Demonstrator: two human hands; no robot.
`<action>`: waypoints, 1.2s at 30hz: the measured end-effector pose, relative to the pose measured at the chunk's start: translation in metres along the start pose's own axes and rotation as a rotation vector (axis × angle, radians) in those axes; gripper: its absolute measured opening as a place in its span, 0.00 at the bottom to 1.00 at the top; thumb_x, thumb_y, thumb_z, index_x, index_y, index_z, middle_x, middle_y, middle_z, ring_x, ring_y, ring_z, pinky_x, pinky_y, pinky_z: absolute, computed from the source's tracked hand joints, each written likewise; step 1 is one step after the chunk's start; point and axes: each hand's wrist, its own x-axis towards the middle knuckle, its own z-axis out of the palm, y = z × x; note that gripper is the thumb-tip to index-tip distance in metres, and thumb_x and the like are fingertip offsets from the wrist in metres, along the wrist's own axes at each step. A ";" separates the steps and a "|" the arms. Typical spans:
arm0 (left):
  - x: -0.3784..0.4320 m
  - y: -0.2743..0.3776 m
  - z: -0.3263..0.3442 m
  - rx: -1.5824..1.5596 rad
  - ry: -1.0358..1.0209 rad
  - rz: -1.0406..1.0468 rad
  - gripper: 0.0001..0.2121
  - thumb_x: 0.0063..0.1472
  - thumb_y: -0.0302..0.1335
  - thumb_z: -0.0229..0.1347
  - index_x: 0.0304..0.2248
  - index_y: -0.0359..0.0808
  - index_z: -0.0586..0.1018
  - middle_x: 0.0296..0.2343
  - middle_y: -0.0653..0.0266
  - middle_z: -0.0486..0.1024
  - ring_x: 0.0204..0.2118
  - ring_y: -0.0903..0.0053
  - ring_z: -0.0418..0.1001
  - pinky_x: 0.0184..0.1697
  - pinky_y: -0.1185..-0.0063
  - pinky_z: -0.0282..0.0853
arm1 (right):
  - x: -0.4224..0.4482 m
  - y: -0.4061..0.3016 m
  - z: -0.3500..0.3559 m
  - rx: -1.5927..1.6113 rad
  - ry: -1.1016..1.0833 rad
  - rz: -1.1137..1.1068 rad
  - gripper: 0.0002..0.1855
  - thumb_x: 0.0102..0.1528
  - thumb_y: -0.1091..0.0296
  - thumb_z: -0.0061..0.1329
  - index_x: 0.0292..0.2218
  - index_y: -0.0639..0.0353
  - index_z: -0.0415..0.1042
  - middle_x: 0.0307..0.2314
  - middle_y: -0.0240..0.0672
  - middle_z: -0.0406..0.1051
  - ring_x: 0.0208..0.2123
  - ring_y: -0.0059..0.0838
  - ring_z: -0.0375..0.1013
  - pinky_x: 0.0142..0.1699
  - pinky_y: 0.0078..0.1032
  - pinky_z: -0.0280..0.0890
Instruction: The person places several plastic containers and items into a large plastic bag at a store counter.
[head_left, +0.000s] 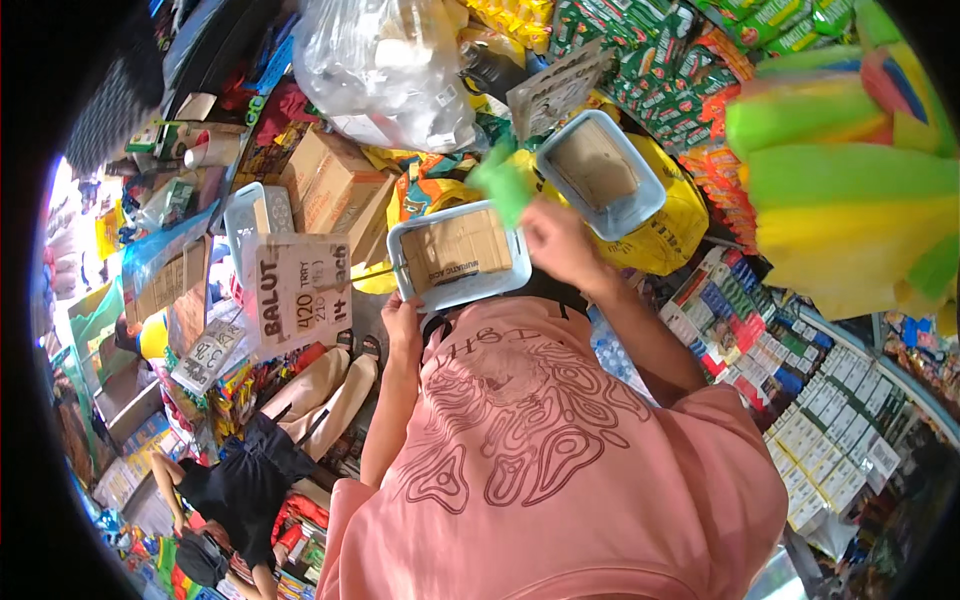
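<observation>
A light-blue plastic basin (465, 292) lined with a piece of cardboard (457, 251) is in front of my torso. My left hand (403, 319) grips its near left corner. A handwritten price sign (304, 292) stands on a thin stick at that basin's left side. My right hand (555, 238) is at the basin's right end, its fingers closed on a green cloth (504, 184). Both hand and cloth are blurred, and the cloth hangs over the basin's far right corner. Beyond my right hand sits a second blue basin (637, 206), also lined with cardboard.
A large clear plastic bag (382, 75) lies ahead, beside cardboard boxes (330, 180). Snack packets (637, 75) hang at the upper right, and green-yellow bags (847, 217) at the right. Small boxed goods (825, 427) line the lower right. A person in black (240, 480) is at the lower left.
</observation>
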 end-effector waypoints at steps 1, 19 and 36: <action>0.001 -0.001 0.008 0.017 0.005 0.001 0.07 0.49 0.13 0.51 0.26 0.36 0.74 0.23 0.68 0.73 0.24 0.80 0.71 0.25 0.81 0.69 | -0.007 -0.018 0.013 0.086 -0.192 0.046 0.08 0.49 0.78 0.52 0.32 0.58 0.68 0.29 0.41 0.70 0.28 0.45 0.73 0.32 0.38 0.67; 0.004 0.001 0.007 0.007 -0.058 -0.095 0.10 0.48 0.14 0.52 0.30 0.37 0.75 0.26 0.68 0.72 0.28 0.77 0.71 0.31 0.77 0.71 | -0.007 0.065 -0.019 -0.296 -0.045 0.404 0.13 0.54 0.74 0.49 0.42 0.57 0.72 0.34 0.49 0.74 0.34 0.49 0.77 0.39 0.41 0.71; 0.002 -0.017 -0.038 -0.166 0.050 -0.074 0.07 0.49 0.13 0.50 0.27 0.35 0.72 0.26 0.65 0.72 0.26 0.75 0.72 0.30 0.77 0.73 | 0.029 0.067 -0.076 -0.666 -0.343 0.313 0.09 0.55 0.67 0.48 0.31 0.61 0.77 0.29 0.44 0.76 0.32 0.48 0.77 0.36 0.41 0.69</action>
